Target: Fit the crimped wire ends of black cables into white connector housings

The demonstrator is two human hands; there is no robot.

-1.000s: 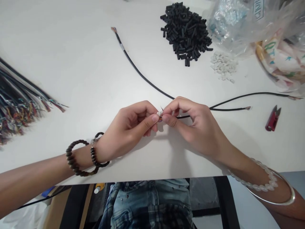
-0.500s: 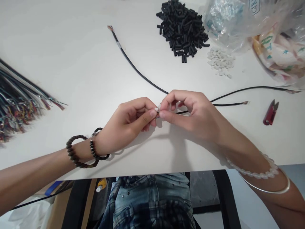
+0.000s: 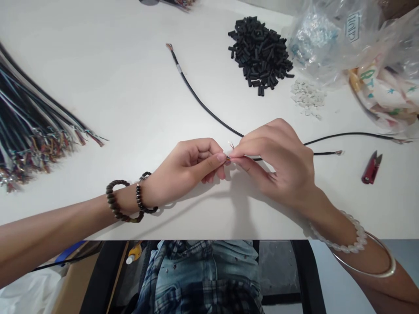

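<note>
Fingertips of both hands nearly meet over the white table, around the stripped end of a black cable (image 3: 258, 159). My left hand (image 3: 193, 165) pinches the thin coloured wires at that end between thumb and index finger. Just to the right, my right hand (image 3: 278, 161) is closed in a pinch on the same wires. A few fine wire tips (image 3: 231, 145) stick up between the hands. Another length of black cable (image 3: 206, 107) curves from the upper left down behind my right hand, and cable ends come out on its right side. The fingers cover most of the wires.
Many bundled cables (image 3: 36, 117) with frayed ends lie at the left. Black tube pieces (image 3: 260, 54), small white pieces (image 3: 307, 98) and plastic bags (image 3: 330, 43) are at the upper right. Red snips (image 3: 372, 168) lie at the right. The table's front edge (image 3: 196, 239) runs below my hands.
The view has shifted, so table items appear lower and further right. The small white piece at my left fingertips no longer shows, and fine wire tips now stick up between my hands.
</note>
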